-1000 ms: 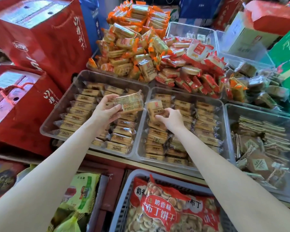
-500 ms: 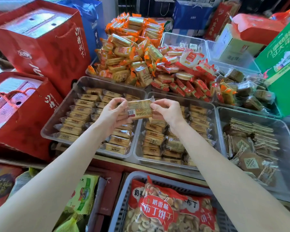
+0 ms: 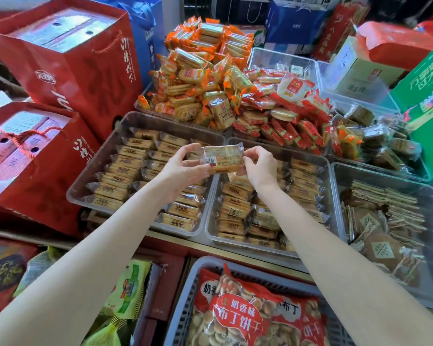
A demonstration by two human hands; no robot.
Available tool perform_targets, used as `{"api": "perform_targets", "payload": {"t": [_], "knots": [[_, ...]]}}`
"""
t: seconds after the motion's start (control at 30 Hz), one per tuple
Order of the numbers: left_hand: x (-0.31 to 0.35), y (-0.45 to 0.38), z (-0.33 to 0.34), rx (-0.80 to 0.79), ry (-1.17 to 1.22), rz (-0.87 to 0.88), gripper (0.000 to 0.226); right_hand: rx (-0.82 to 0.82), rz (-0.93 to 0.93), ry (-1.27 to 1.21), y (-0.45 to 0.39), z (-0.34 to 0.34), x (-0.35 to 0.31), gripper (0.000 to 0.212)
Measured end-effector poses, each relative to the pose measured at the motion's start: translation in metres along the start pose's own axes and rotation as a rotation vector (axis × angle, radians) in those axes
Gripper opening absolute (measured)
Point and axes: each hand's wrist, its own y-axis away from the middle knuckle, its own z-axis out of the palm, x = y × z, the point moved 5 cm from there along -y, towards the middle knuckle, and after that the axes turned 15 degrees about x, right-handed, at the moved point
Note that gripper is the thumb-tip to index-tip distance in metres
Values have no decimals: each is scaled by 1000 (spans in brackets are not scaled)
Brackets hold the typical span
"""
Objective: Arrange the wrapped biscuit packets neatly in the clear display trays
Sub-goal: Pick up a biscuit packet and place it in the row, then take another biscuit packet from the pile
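Since the earlier frame the biscuit packet has been lifted slightly and is held level between both hands above the seam of the two near trays. It is pinched at its left end by the left hand and at its right end by the right hand. The packet appears to be under inspection; next, lowering into a gap in the right tray or left tray is called for.

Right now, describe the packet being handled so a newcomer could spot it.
Find the two clear trays of tan biscuit packets, left tray and middle tray. Above their shared edge, left hand and right hand pinch one wrapped biscuit packet, the only one lifted, barcode showing.
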Motion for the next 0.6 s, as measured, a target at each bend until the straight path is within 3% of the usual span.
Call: {"api": "perform_targets", "payload": {"t": [0.13, 0.23, 0.33, 0.4, 0.43, 0.5, 0.6], "knots": [[-3, -8, -8, 8, -223, 61, 63, -19, -34, 6, 0, 5, 2, 8], [-3, -12, -10, -40, -439, 133, 74, -111, 71, -27, -4, 13, 7, 7], [-8, -15, -16, -7, -517, 160, 73, -222, 122, -66, -9, 23, 8, 7], [-14, -22, -30, 110, -497, 143, 67, -195, 51, -15, -16, 23, 4, 10], [-18, -27, -39, 177, -479, 119, 67, -197, -22, 72, -19, 22, 4, 14], [-28, -33, -54, 269, -488, 75, 70, -350, -150, 258, -19, 27, 9, 33], [-38, -38, -57, 249, -576, 72, 70, -581, -185, 344, -13, 32, 26, 69]]}}
